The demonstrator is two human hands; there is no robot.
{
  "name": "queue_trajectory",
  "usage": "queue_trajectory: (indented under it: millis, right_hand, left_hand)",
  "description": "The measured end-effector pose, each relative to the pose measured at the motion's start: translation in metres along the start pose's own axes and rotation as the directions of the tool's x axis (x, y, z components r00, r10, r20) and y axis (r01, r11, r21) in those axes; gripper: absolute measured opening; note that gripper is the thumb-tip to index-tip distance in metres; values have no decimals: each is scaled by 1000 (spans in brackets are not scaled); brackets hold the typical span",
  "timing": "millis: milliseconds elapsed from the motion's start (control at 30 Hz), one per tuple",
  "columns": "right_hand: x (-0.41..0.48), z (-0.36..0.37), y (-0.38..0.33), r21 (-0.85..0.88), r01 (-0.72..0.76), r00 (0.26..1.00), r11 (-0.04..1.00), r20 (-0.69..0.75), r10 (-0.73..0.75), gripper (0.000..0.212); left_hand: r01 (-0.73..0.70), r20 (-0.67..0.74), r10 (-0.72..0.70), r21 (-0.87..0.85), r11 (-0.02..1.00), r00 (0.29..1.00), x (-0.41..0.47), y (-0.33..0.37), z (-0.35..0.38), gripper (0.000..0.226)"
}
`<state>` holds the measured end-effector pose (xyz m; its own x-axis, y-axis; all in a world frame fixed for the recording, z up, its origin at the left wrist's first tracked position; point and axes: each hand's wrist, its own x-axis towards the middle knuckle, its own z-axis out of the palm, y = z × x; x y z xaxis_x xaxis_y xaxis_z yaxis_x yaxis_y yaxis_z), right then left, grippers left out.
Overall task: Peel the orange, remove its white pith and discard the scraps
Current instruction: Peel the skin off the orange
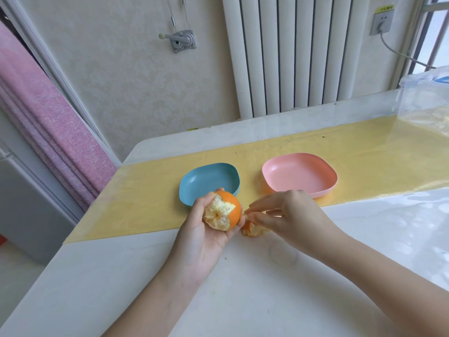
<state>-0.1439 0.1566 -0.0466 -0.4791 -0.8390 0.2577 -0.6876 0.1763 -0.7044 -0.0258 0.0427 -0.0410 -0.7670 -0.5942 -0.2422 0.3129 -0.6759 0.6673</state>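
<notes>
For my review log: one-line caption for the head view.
Left hand holds a partly peeled orange; right hand hovers beside it over peel scraps on the table.

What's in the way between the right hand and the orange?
Nothing visible. The right hand reaches right beside the orange, which the left hand grips. A torn peel scrap lies lower, under the right fingers, not between.

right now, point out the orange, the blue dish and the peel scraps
orange [220,212]: head view, peeled pith patch
blue dish [209,178]: head view, bare inner floor
peel scraps [252,230]: head view, pile's middle
</notes>
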Motion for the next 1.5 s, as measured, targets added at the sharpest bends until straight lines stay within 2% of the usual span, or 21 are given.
queue_trajectory:
  millis: [100, 233, 333, 467, 533, 633, 867, 1067, 1233, 1400, 1500]
  right_hand:
    - [0, -1, 0, 40, 138, 985, 990, -106, -134, 26]
    - [-2, 0, -2, 103, 263, 964, 959, -70, -257, 47]
    - [-1, 2, -1, 93, 339, 941, 936, -44, -336, 48]
    - [1, -4, 3, 68, 382, 924, 922, -14, -382, 48]
    - [1, -3, 3, 15, 412, 911, 911, -31, -411, 45]
    - [-2, 4, -2, -124, 430, 893, 894, -84, -442, 43]
    - [-6, 14, -10, -242, 414, 881, 878, -137, -453, 41]
    - [-7, 17, -11, -258, 391, 887, 883, -149, -436, 42]
    - [-8, 18, -10, -194, 403, 878, 894, -193, -438, 42]
    - [-8, 17, -10, -138, 394, 887, 909, -202, -415, 42]
    - [-5, 11, -8, -22, 377, 916, 926, -140, -377, 41]
  left_hand:
    - [-56, 44, 51, 100, 993, 998, -1, 0, -2, 31]
    - [-173, 146, 138, 268, 948, 980, -5, -4, 0, 35]
    - [-216, 215, 147, 348, 912, 966, -9, -6, 1, 32]
    - [-240, 235, 153, 410, 880, 960, -10, -7, -2, 22]
    - [-244, 238, 153, 424, 872, 959, -10, -8, -3, 18]
    - [-263, 225, 179, 434, 861, 958, -8, -11, -6, 26]
    - [-287, 196, 224, 410, 866, 955, -9, -17, -5, 22]
    - [-306, 198, 242, 424, 852, 950, -12, -19, -4, 19]
    - [-326, 200, 263, 429, 842, 944, -11, -18, -4, 32]
    - [-322, 215, 251, 429, 844, 944, -13, -17, -2, 27]
    - [-282, 209, 208, 443, 851, 955, -14, -10, 1, 26]
